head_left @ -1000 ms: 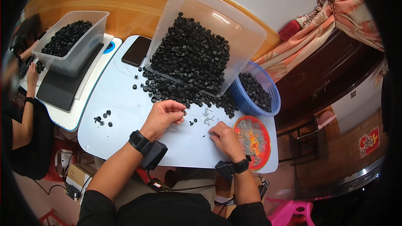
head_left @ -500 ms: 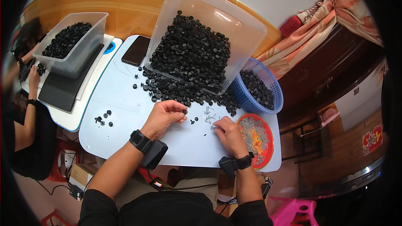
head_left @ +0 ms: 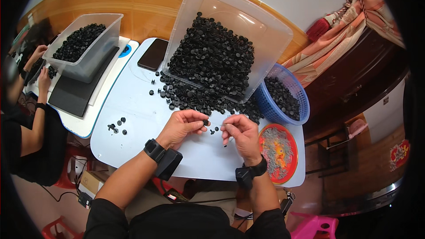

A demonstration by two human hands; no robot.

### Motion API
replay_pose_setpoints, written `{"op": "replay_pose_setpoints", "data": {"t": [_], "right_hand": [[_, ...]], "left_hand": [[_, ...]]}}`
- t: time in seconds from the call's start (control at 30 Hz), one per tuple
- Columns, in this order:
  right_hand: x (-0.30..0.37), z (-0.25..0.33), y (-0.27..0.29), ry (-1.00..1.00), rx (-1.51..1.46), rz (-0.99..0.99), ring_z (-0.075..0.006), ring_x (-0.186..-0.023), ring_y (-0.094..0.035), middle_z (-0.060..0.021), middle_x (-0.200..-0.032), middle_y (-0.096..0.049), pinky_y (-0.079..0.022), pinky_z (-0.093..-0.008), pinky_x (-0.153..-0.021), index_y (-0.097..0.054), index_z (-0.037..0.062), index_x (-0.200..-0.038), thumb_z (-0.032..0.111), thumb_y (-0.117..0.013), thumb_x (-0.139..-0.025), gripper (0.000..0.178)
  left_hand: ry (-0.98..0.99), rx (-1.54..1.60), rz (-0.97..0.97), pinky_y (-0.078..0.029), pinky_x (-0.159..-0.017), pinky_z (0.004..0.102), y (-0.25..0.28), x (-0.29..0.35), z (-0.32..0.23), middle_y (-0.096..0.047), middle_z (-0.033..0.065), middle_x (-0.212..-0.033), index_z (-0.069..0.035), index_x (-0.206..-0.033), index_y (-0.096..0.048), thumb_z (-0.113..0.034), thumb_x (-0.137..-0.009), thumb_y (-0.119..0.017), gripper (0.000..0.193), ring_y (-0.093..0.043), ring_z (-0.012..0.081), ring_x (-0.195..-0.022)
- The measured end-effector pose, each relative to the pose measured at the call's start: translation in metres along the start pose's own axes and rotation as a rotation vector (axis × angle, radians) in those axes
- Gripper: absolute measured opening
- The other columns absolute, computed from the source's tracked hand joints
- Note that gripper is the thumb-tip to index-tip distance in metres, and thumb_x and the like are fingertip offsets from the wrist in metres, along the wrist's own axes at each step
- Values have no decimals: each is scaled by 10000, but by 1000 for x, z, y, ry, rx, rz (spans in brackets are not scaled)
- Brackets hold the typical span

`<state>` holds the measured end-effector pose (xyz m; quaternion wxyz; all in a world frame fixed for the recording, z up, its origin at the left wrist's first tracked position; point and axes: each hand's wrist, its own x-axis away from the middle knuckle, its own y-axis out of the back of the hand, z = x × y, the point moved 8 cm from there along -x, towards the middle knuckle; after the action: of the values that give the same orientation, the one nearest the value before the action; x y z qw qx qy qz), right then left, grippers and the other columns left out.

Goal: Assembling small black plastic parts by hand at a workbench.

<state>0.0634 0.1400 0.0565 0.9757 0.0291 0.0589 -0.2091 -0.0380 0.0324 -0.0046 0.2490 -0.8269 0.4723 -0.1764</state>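
Over the near part of the pale blue table, my left hand pinches a small round black plastic cap between thumb and fingertips. Just to its right, my right hand is closed on a thin grey pin, which points toward the cap; whether the two touch I cannot tell. A few loose black caps lie on the tabletop between the hands. The loose grey pins beyond them are mostly hidden by my right hand. Beside that hand sits a red dish full of grey pins.
A tipped clear plastic bin spills black caps onto the table. Right of it stands a blue basket of black parts. A phone lies at the back. At left, a co-worker's hands work beside another clear bin.
My right hand has lifted off the loose pins and come up beside the left hand, a pin now showing in its fingers. The whole view has shifted slightly.
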Motion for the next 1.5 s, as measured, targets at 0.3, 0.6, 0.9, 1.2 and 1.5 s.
{"op": "replay_pose_setpoints", "data": {"t": [0.3, 0.6, 0.9, 1.2, 1.5], "right_hand": [[-12, -8, -22, 66, -70, -10, -66, -623, -529, -38, -778, -582, -454, -186, -505, -569, -10, -885, -2, -534, -848, 51], [-12, -14, -23, 78, -70, 2, -65, -618, -527, -32, -783, -559, -451, -184, -503, -565, -16, -886, -7, -531, -849, 51], [-11, -16, -20, 93, -78, -56, -68, -625, -531, -37, -805, -546, -452, -184, -501, -561, -14, -882, -25, -534, -839, 52], [-10, -12, -25, 180, 86, -48, -72, -650, -554, -33, -792, -537, -421, -184, -519, -573, -15, -845, -31, -543, -820, 43], [-12, -14, -22, 156, 25, -100, -75, -707, -555, -29, -835, -524, -439, -178, -596, -593, -20, -901, -33, -594, -788, 114]], "left_hand": [[24, 92, 25, -503, -695, 229, -3, 0, 0, -607, 97, -880, 35, -1002, -585, 7, -829, -566, 176, -598, 134, -771], [5, 79, 19, -512, -692, 221, -3, -2, 1, -622, 92, -872, 30, -1002, -594, 10, -818, -580, 185, -618, 129, -757], [6, 52, 2, -514, -715, 243, -5, 0, -1, -609, 102, -865, 45, -981, -586, 46, -791, -593, 190, -610, 147, -754], [15, 51, -23, -525, -698, 251, -5, 0, -2, -618, 115, -862, 39, -923, -587, 60, -781, -592, 143, -624, 164, -779], [-32, 62, -56, -526, -660, 239, -2, -1, -3, -631, 129, -856, 35, -958, -555, 40, -778, -609, 188, -631, 161, -741]]}}
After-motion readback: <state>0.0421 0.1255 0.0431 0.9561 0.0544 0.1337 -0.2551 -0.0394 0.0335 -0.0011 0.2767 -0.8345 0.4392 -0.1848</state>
